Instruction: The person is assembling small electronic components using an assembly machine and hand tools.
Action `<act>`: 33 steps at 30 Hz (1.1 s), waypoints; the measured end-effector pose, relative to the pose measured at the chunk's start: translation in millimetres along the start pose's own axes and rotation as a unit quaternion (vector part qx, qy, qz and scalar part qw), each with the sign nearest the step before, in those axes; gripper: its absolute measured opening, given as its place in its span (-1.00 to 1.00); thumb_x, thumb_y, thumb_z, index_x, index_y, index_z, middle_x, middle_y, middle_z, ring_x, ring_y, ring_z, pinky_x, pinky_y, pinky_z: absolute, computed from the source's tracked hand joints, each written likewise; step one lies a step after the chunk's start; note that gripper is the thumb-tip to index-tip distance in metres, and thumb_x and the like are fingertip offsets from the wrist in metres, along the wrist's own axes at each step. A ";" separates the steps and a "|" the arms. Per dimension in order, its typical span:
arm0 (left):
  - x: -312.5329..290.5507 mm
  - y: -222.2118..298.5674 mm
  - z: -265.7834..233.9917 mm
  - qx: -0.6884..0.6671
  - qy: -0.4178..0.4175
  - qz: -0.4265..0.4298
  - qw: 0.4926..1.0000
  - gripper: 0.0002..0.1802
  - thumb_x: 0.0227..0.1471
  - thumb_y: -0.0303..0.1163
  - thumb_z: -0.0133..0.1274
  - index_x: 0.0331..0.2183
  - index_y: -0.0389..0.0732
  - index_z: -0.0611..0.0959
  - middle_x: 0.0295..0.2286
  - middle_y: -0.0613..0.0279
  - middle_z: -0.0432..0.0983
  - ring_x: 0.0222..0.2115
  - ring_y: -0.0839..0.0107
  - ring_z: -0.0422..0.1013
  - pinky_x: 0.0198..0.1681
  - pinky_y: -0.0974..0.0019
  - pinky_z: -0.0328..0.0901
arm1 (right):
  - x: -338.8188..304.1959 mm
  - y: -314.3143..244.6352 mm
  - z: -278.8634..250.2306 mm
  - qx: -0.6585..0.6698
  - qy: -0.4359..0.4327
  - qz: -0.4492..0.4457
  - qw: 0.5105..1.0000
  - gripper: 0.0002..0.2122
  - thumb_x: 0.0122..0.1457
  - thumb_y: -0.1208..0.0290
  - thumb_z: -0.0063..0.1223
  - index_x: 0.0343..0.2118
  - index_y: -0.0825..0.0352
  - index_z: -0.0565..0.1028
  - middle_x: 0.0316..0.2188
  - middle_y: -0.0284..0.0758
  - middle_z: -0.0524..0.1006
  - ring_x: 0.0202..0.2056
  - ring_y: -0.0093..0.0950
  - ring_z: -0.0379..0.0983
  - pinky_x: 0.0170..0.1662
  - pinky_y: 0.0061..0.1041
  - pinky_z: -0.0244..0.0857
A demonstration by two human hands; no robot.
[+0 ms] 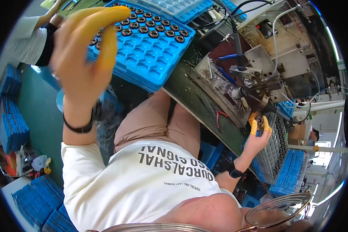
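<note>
My left hand (79, 58), with yellow finger cots on finger and thumb, is raised over the near left of a blue pocketed tray (149, 63). It is smeared by motion; its yellow index finger is stretched out, and no part shows between it and the thumb. Dark, round wound coils (144, 29) fill the tray's far pockets, while the nearer pockets are bare. At the right, the yellow-tipped fingers of my right hand (259, 133) are closed round a small wound coil (260, 120), just below the metal head of a bench machine (259, 73).
Red-handled pliers (218, 119) lie near the bench edge. Blue-handled tools (225, 73) and metal scraps lie on the machine's base plate. Stacked trays of coils (272, 149) stand beyond my right hand. Another person's sleeve (34, 44) is at far left, above stacked blue trays (13, 120).
</note>
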State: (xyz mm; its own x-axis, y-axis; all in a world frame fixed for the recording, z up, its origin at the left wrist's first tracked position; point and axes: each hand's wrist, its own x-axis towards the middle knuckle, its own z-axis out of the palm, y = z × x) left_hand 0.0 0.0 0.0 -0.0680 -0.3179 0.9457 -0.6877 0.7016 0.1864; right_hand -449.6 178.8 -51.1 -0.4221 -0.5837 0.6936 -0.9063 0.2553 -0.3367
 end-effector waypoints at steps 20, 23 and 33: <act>-60.4 -152.4 64.1 0.238 -0.266 -0.063 0.932 -0.64 0.03 -0.21 0.22 -0.12 -0.11 0.64 -0.13 0.16 0.51 -0.07 0.09 0.41 -0.02 0.09 0.29 | 88.3 162.6 -73.1 -0.151 -0.215 0.143 0.954 -0.61 0.04 0.31 0.31 -0.06 0.34 0.56 -0.21 -0.10 0.60 -0.19 -0.24 0.57 -0.12 -0.32 0.41; -70.9 -136.4 73.2 0.140 -0.210 -0.080 0.964 -0.64 0.03 -0.27 0.23 -0.11 -0.15 0.63 -0.15 0.13 0.52 -0.15 0.14 0.44 -0.08 0.16 0.32 | 109.6 171.3 -52.2 -0.168 -0.270 0.151 0.936 -0.59 0.06 0.31 0.30 -0.05 0.39 0.55 -0.18 -0.09 0.60 -0.17 -0.25 0.57 -0.11 -0.37 0.40; -61.6 -28.9 95.5 -0.248 -0.257 -0.253 0.899 -0.49 0.02 -0.62 0.20 0.05 -0.23 0.55 -0.17 0.25 0.41 -0.36 0.57 0.43 -0.24 0.50 0.40 | 107.2 175.9 -63.5 -0.042 -0.314 0.209 0.925 -0.62 0.16 0.44 0.20 0.05 0.42 0.48 -0.10 -0.21 0.59 -0.08 -0.39 0.53 0.00 -0.47 0.35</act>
State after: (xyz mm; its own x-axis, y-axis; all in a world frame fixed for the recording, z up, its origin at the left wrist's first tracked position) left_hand -45.0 -61.6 -89.1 -0.2500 -0.8402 0.4812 -0.3274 0.5411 0.7746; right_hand -655.5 210.1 4.4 -0.6655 -0.7464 -0.0019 -0.6759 0.6037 -0.4228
